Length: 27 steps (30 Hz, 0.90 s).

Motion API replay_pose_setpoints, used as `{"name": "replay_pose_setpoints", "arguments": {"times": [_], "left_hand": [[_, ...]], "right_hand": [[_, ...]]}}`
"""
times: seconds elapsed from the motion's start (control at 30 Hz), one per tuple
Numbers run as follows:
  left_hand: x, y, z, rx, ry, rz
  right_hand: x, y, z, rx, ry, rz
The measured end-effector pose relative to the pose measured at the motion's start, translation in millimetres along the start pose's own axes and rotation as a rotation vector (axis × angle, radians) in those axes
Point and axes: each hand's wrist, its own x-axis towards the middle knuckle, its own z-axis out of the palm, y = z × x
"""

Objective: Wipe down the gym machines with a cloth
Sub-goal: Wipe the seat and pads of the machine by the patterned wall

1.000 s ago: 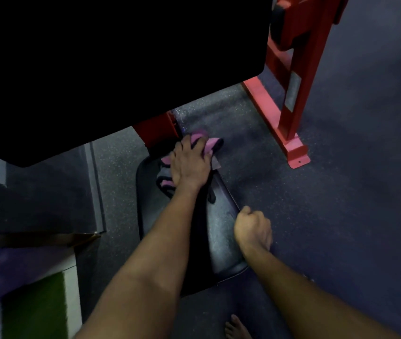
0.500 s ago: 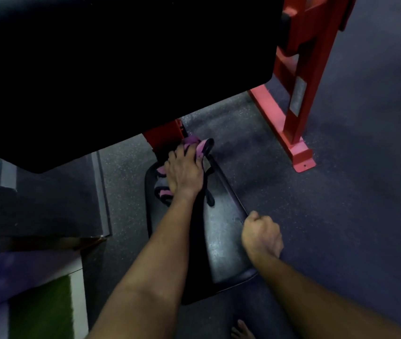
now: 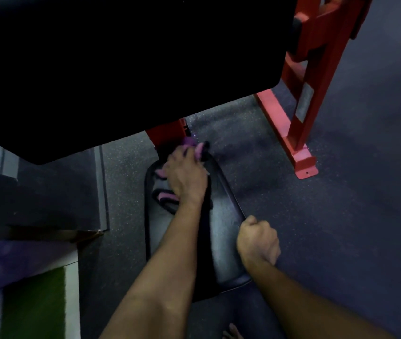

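Dark speckled rubber gym floor (image 3: pixel 329 216), w/ a red machine frame (image 3: pixel 299 133) standing upper rt and a big black pad (image 3: pixel 121 69) filling the top left. Below that, black seat pad (image 3: pixel 223 243) mid-shot. Left hand (image 3: pixel 186 177) palm-down on a pink & black cloth (image 3: pixel 167 197) at the far end of the seat pad, right by a red post (image 3: pixel 167 135). Too blurry to tell if gripping or just pressing flat. Right hand (image 3: pixel 259 242) balled into a fist against the seat pad's rt edge, nothing visible in it. Green turf strip (image 3: pixel 33 304) bottom left, bare toes (image 3: pixel 231 332) at the bottom edge.
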Motion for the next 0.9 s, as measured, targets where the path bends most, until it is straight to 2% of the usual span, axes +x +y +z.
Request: {"name": "replay_pose_setpoints", "arguments": {"times": [0.13, 0.2, 0.33, 0.4, 0.5, 0.57, 0.63, 0.73, 0.9], "left_hand": [[-17.1, 23.4, 5.4, -0.094, -0.081, 0.554], [-24.9, 17.8, 3.2, -0.11, -0.113, 0.622], [-34.6, -25.3, -7.3, -0.129, -0.025, 0.431], [-41.9, -55.3, -13.7, -0.13, 0.028, 0.261], [-51.7, -87.5, -22.2, -0.101, 0.011, -0.042], [-47.4, -93.3, -23.9, -0.158, 0.007, -0.24], [-38.0, -89.1, -21.8, -0.193, 0.002, -0.363], [-23.8, -67.6, -19.3, -0.076, 0.009, -0.329], [-21.9, -8.6, -9.1, -0.047, -0.042, 0.202]], "right_hand": [[0.0, -1.3, 1.0, 0.007, -0.013, 0.019], [-1.8, -3.5, 0.4, 0.012, -0.027, 0.021], [-2.6, -4.8, -3.4, -0.005, -0.03, 0.022], [-3.7, -5.2, -4.7, -0.014, -0.03, 0.023], [-4.5, -4.4, -3.3, -0.009, -0.034, 0.022], [-5.1, -3.6, -2.4, -0.002, -0.031, 0.015], [-4.6, -2.5, -2.1, -0.004, -0.028, -0.004], [-3.2, -0.6, -2.8, -0.01, -0.022, -0.011], [-2.7, -1.3, -3.3, 0.004, -0.023, -0.012]]}}
